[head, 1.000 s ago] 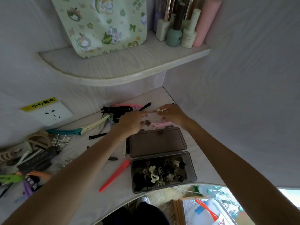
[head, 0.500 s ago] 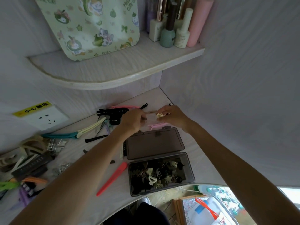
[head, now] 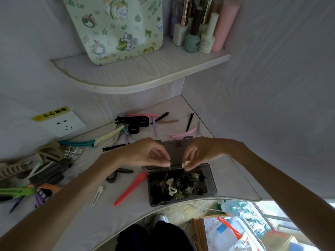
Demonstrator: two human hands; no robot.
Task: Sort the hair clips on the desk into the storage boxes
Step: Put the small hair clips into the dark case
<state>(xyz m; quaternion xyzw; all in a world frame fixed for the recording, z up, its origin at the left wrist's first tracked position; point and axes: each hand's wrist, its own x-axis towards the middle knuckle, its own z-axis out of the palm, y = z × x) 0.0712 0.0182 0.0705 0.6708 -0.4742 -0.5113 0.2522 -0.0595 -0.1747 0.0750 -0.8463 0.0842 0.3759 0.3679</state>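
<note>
Open storage box (head: pixel 212 180), clips (head: pixel 130 188) alongside.

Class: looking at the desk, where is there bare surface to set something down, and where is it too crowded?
Bare desk lies right of the storage box, up to the wall, and along the front edge below the white clip and red clip. The far left is crowded with piled clips; more scatter the back corner around the pink clip.
</note>
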